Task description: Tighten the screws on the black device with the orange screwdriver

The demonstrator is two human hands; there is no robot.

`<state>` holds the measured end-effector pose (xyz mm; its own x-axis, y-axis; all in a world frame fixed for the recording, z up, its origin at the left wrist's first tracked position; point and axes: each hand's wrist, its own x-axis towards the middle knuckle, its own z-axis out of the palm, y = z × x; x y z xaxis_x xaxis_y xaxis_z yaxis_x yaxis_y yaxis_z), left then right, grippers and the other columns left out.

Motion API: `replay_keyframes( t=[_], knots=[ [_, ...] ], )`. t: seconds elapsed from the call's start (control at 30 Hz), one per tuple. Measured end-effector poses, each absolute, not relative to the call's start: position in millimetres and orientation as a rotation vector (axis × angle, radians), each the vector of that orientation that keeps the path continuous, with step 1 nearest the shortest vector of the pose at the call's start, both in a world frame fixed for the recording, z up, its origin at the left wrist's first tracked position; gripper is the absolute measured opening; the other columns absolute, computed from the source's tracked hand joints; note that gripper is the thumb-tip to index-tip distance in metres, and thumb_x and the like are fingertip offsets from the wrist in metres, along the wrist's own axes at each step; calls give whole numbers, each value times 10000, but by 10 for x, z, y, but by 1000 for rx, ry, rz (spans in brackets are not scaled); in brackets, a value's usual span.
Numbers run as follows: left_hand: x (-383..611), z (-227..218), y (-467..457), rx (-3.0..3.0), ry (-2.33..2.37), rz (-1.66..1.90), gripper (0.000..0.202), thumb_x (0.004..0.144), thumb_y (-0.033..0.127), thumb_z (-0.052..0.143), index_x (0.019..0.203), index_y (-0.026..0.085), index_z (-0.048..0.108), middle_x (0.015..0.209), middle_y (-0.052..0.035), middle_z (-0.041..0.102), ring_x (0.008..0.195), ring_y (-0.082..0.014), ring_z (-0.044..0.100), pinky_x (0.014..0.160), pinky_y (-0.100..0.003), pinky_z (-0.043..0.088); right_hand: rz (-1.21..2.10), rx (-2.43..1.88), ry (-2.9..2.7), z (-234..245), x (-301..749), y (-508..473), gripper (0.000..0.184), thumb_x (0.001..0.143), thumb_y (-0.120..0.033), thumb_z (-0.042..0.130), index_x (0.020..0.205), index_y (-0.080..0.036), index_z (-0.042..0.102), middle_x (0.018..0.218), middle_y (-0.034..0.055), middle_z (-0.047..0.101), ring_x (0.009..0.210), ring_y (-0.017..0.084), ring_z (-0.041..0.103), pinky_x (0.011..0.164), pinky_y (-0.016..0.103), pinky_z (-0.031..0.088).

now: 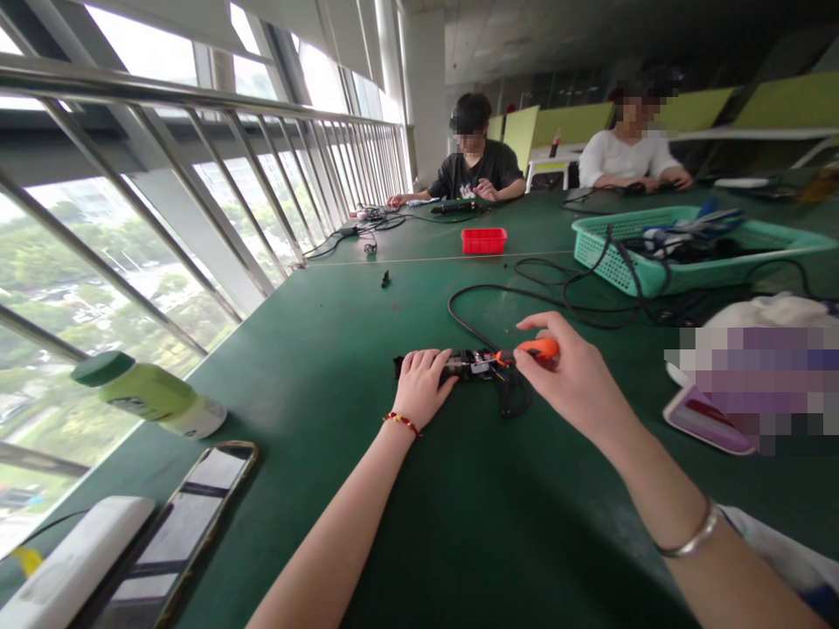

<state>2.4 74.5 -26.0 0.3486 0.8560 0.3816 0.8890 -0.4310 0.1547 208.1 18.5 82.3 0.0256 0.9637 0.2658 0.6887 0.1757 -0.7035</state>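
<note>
My left hand (423,384) rests over the left end of an opened black corded device (481,367), fingers curled around it, holding it against the table. Inside its exposed middle, wires and small parts show. In my right hand (577,376) is a screwdriver (543,349) with an orange handle, gripped between thumb and fingers. Its shaft points left into the open part of the device; whether the tip sits on a screw is too small to tell. A black loop-shaped piece (515,397) hangs at the device's near side.
The green table (315,524) carries a phone (190,524), bottle (154,397) and white box (79,559) at left. A black cable (452,301) runs toward a teal basket (613,258). Beyond are a small black part (385,279), red tray (483,245) and two people seated across.
</note>
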Motion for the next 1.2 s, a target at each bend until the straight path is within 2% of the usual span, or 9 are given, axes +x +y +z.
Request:
replay_keyframes(
  t=[0.1,0.23,0.37,0.5,0.7,0.83,0.93,1.1,1.2],
  knots=[
    [28,-263,736,-2511,-1628,-636,390,882,328,537,1252,208,501,1189,-73,584,1112,-245,494,1025,-410,329,464,-1569,-1714,802,2078,180,323,776,-370,532,1065,-231,497,707,-13,591,541,144,561,532,246,401],
    [36,-248,713,-2512,-1617,-630,390,884,310,524,1255,192,498,1185,-75,586,1103,-245,495,1022,-404,331,438,-1620,-1721,798,2087,178,351,829,-532,457,986,-233,549,594,-22,549,502,155,527,497,247,353],
    [37,-247,710,-2514,-1615,-630,397,881,304,522,1259,185,496,1189,-82,586,1101,-244,497,1027,-413,333,434,-1594,-1732,806,2081,178,266,812,-439,496,965,-232,564,587,-29,539,499,146,521,526,250,369],
    [37,-255,716,-2519,-1614,-644,397,873,291,525,1259,206,496,1186,-82,585,1107,-242,499,1028,-422,337,427,-1535,-1708,785,2061,179,319,750,-336,545,1048,-228,509,692,-23,567,564,150,560,544,246,393],
    [41,-240,701,-2515,-1611,-631,387,876,290,517,1252,200,500,1198,-80,584,1110,-241,500,1041,-415,324,316,-1645,-1731,751,2040,166,353,827,-536,454,978,-234,556,579,-15,539,562,187,548,558,273,380],
    [40,-240,701,-2516,-1614,-622,391,875,290,518,1254,196,501,1202,-76,584,1114,-242,497,1047,-409,315,344,-1572,-1690,751,2033,167,280,788,-425,529,993,-235,539,637,-17,561,578,172,557,575,266,395],
    [37,-249,706,-2516,-1613,-619,405,875,289,518,1265,182,496,1205,-80,584,1117,-243,494,1050,-410,311,399,-1522,-1681,762,2035,169,335,750,-350,559,1059,-234,501,702,-18,574,588,160,567,569,256,405],
    [39,-258,705,-2505,-1611,-617,424,878,295,514,1285,182,484,1209,-76,581,1116,-243,492,1049,-403,311,375,-1636,-1699,776,2040,161,309,813,-510,479,949,-245,559,624,-7,566,551,176,536,553,278,385],
    [42,-264,705,-2497,-1607,-614,431,880,294,513,1292,174,481,1199,-80,585,1113,-244,492,1051,-404,309,371,-1619,-1700,759,2034,161,280,820,-492,473,905,-244,571,640,-1,576,542,167,526,563,281,387]
  ],
)
